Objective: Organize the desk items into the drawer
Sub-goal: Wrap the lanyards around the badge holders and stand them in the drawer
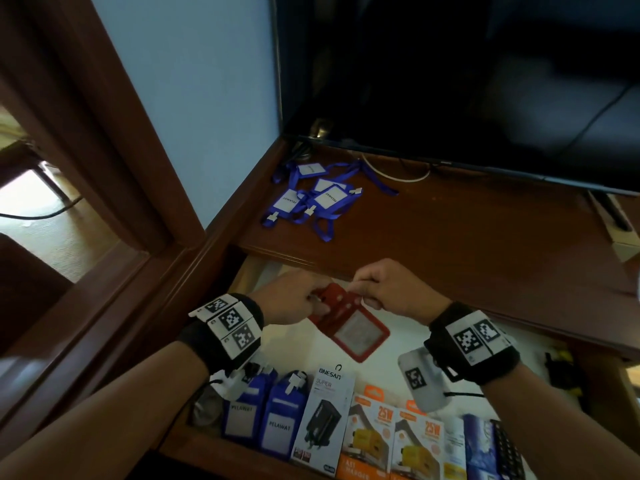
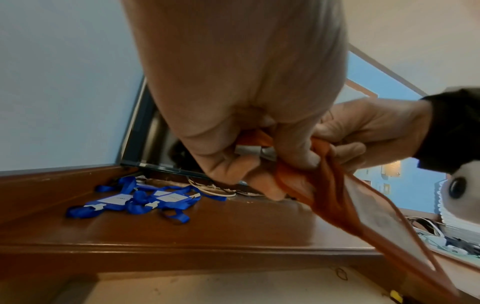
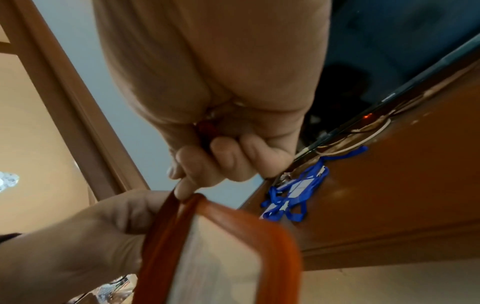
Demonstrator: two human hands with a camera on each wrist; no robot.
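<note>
A red badge holder (image 1: pixel 353 329) with a clear window hangs over the open drawer (image 1: pixel 388 358), held at its top by both hands. My left hand (image 1: pixel 294 299) pinches the red strap and a small metal clip (image 2: pixel 255 151) at the holder's top left. My right hand (image 1: pixel 388 292) grips the top right edge with curled fingers. The red badge holder (image 2: pixel 369 216) slants down to the right in the left wrist view, and the red badge holder (image 3: pixel 226 253) fills the bottom of the right wrist view. Several blue lanyard badges (image 1: pixel 311 197) lie tangled on the wooden desk (image 1: pixel 467 244).
The drawer's front row holds two blue badge holders (image 1: pixel 263 424), a white charger box (image 1: pixel 325 417), two orange charger boxes (image 1: pixel 394 441) and a dark remote (image 1: pixel 505 452). A television (image 1: pixel 485 81) stands at the desk's back, with a white cable (image 1: pixel 398 176) under it.
</note>
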